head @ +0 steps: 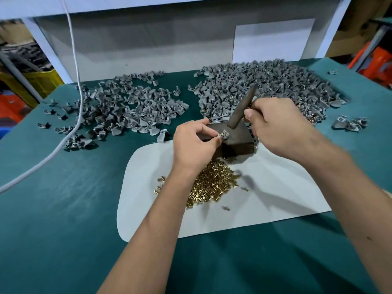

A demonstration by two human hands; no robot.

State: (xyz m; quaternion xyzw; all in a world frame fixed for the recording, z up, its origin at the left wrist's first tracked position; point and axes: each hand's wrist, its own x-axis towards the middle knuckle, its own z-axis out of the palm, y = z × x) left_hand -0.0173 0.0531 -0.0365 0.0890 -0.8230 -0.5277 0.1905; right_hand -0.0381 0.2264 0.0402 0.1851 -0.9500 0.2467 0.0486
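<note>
Head camera looks down at your two hands over the bench (63, 209). Your left hand (195, 143) pinches a small grey part (224, 135), its fingers (209, 135) curled tight. The part sits on top of the dark block (239, 145). Your right hand (277, 124) wraps round a dark rod (244, 107) that stands tilted on the block, just beside the part. The part looks tiny, light, hard and smooth, so it may slip. Hold it low by its sides, away from the rod tip. Gold pins (212, 183) lie heaped on the white sheet (275, 198).
</note>
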